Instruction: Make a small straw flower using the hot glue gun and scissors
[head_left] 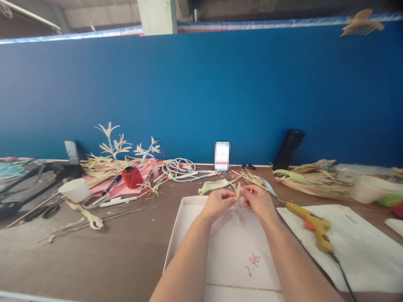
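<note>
Over the far part of a white box lid (229, 260), my left hand (220, 203) and my right hand (256, 201) are close together. Both are pinched on a pale dried-husk strip piece (238, 191), with thin strips spreading above and below the fingers. Its exact shape is partly covered by the fingertips. Just beyond my left hand lies a pale green curled husk (214, 185). To the right of my right hand, a yellow glue gun (311, 222) rests on white paper (355, 243).
Husk flowers (115, 144), a red thread spool (131, 177), a white cup (74, 190), scissors (42, 211) and thin wires (103, 218) lie left. A phone (222, 156) leans on the blue partition (189, 92). Dried husks (315, 184) and another cup (373, 188) lie right.
</note>
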Action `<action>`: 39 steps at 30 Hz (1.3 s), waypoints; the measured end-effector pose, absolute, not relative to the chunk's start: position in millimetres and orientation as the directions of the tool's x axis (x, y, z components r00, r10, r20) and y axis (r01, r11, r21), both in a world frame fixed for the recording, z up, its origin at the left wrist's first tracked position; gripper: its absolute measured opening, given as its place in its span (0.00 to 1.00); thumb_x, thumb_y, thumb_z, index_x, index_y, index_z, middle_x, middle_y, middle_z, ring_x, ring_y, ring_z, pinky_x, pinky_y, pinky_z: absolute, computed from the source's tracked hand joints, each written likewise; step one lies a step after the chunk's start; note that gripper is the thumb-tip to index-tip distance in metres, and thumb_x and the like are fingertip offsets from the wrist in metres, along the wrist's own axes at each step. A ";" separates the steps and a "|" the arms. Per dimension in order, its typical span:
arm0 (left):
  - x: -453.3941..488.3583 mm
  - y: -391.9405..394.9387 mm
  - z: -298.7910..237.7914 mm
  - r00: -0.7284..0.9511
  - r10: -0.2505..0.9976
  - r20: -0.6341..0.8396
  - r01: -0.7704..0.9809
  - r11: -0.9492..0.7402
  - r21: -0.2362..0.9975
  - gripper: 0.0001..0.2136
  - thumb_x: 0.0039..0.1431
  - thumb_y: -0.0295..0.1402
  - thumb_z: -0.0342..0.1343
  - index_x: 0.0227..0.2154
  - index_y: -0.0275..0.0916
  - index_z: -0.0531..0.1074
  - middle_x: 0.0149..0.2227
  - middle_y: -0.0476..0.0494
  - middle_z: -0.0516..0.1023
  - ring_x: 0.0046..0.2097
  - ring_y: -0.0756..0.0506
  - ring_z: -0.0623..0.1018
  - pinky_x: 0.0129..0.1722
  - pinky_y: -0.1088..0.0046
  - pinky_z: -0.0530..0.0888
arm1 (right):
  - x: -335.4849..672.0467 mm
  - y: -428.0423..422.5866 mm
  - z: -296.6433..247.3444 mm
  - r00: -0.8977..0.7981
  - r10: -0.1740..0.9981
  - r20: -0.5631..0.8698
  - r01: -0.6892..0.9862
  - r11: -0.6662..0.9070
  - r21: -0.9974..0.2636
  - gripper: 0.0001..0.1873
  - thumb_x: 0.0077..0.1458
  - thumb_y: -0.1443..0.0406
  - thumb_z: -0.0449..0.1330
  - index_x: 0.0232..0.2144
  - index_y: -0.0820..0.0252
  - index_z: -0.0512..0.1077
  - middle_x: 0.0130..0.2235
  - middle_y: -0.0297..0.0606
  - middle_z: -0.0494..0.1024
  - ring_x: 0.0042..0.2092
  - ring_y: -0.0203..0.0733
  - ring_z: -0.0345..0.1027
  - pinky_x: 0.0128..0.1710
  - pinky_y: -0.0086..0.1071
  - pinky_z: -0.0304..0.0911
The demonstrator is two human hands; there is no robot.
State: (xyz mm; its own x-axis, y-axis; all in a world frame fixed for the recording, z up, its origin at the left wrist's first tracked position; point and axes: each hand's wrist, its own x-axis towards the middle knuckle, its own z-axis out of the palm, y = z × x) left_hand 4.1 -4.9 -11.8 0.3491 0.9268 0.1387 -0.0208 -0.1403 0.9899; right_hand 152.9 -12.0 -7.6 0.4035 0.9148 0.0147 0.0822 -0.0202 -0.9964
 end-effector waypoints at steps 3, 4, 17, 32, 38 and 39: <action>5.4 -5.0 -13.2 0.385 0.907 0.172 -0.016 -0.180 0.983 0.10 0.47 0.37 0.59 0.29 0.34 0.76 0.31 0.44 0.75 0.31 0.50 0.71 0.32 0.75 0.68 | 152.9 -12.5 -7.8 0.402 0.916 0.018 0.056 -0.005 -0.998 0.09 0.39 0.61 0.64 0.25 0.58 0.71 0.19 0.31 0.68 0.20 0.36 0.63 0.19 0.30 0.64; 5.9 -4.7 -13.7 0.393 0.901 0.186 -0.013 -0.196 0.980 0.10 0.47 0.37 0.59 0.29 0.34 0.76 0.32 0.44 0.75 0.32 0.50 0.71 0.33 0.75 0.68 | 152.6 -12.8 -7.7 0.399 0.917 0.013 0.041 -0.004 -0.999 0.08 0.39 0.62 0.64 0.25 0.58 0.71 0.19 0.31 0.69 0.21 0.36 0.64 0.20 0.30 0.64; 0.0 3.5 -16.5 0.258 0.935 0.245 -0.005 -0.253 0.968 0.07 0.48 0.34 0.58 0.25 0.36 0.76 0.42 0.41 0.74 0.43 0.44 0.73 0.40 0.71 0.69 | 159.6 -15.0 1.9 0.141 0.971 -0.194 -0.473 -0.106 -0.875 0.09 0.38 0.66 0.69 0.23 0.62 0.72 0.21 0.28 0.69 0.20 0.24 0.60 0.17 0.15 0.61; 1.7 -0.9 -13.7 0.310 0.936 0.168 -0.024 -0.169 0.985 0.08 0.47 0.35 0.59 0.27 0.35 0.74 0.30 0.45 0.75 0.32 0.48 0.73 0.34 0.73 0.68 | 162.9 -14.5 4.9 -0.006 0.961 -0.275 -0.612 -0.221 -0.759 0.02 0.51 0.69 0.61 0.28 0.65 0.73 0.22 0.32 0.71 0.19 0.24 0.63 0.16 0.15 0.64; 0.3 1.3 -14.5 0.251 0.932 0.260 -0.027 -0.262 0.965 0.07 0.47 0.35 0.59 0.24 0.36 0.75 0.41 0.41 0.74 0.42 0.45 0.73 0.40 0.72 0.68 | 162.6 -15.2 5.3 -0.021 0.957 -0.288 -0.600 -0.242 -0.762 0.03 0.52 0.69 0.60 0.28 0.65 0.73 0.22 0.32 0.71 0.19 0.24 0.62 0.15 0.14 0.63; 0.7 0.7 -13.7 0.264 0.935 0.238 -0.042 -0.235 0.971 0.07 0.47 0.35 0.59 0.25 0.35 0.75 0.39 0.41 0.75 0.40 0.46 0.73 0.38 0.73 0.69 | 162.5 -15.6 5.5 -0.024 0.956 -0.291 -0.599 -0.246 -0.762 0.03 0.52 0.69 0.60 0.28 0.65 0.72 0.22 0.32 0.71 0.19 0.24 0.62 0.15 0.14 0.63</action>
